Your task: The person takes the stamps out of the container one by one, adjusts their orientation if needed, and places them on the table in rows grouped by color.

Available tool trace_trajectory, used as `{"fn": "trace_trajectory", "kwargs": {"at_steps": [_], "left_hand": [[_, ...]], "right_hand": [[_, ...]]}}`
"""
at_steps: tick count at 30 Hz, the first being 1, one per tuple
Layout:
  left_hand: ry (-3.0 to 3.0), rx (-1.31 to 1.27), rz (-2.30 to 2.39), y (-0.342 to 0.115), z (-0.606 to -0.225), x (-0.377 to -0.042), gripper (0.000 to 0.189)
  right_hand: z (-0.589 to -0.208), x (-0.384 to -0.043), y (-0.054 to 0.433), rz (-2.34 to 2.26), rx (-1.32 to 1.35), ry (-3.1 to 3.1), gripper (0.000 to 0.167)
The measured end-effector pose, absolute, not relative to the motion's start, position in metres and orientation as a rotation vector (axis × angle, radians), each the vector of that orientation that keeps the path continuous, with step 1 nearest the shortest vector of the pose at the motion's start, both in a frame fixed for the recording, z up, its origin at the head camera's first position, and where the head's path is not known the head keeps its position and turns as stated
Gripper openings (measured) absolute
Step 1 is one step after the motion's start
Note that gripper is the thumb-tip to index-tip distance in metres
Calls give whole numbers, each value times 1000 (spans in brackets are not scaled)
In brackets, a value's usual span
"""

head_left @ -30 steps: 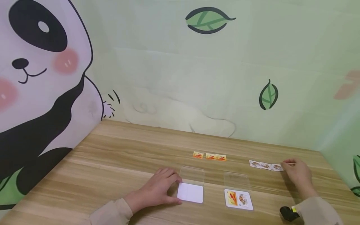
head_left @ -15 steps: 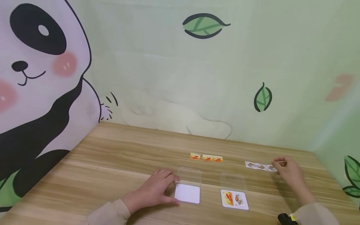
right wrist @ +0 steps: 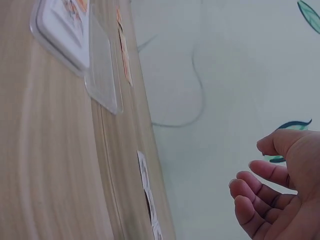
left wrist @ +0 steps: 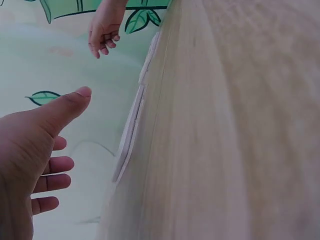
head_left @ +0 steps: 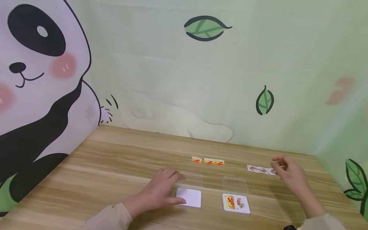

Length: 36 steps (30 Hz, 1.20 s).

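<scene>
In the head view my left hand [head_left: 158, 189] hovers with thumb and fingers spread at the left side of a flat clear case [head_left: 190, 180] whose lower half is plain white. The left wrist view has that hand [left wrist: 42, 155] raised off the table, holding nothing. My right hand [head_left: 293, 175] is lifted over the right end of a row of small white picture cards [head_left: 257, 169]. Its fingers [right wrist: 245, 207] are loosely curled with nothing between them in the right wrist view. Between the hands lies a second clear case [head_left: 236, 203] with an orange and a white picture card inside.
Several small orange picture cards [head_left: 209, 161] lie in a row behind the cases on the wooden table [head_left: 138, 150]. A wall with a panda and leaf print [head_left: 169, 73] closes off the back and left. A dark object [head_left: 289, 227] peeks in by the right sleeve.
My right hand has let go of the white card row's right end and lifted. My left hand has come up from the white case's edge. The head view has shifted slightly.
</scene>
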State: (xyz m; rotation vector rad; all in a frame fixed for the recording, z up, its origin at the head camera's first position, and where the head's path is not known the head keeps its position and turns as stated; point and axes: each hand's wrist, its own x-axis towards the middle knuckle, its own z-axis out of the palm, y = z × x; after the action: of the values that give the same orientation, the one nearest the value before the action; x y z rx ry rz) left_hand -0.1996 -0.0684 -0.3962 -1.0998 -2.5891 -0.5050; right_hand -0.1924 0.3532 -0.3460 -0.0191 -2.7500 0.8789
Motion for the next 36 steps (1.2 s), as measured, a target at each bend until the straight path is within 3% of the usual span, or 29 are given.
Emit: {"fn": "trace_trajectory", "kwargs": {"at_steps": [36], "left_hand": [[-2593, -1228, -448, 13, -372, -181, 62]], "right_hand": [[-337, -169, 304, 895, 201, -2759, 23]]}}
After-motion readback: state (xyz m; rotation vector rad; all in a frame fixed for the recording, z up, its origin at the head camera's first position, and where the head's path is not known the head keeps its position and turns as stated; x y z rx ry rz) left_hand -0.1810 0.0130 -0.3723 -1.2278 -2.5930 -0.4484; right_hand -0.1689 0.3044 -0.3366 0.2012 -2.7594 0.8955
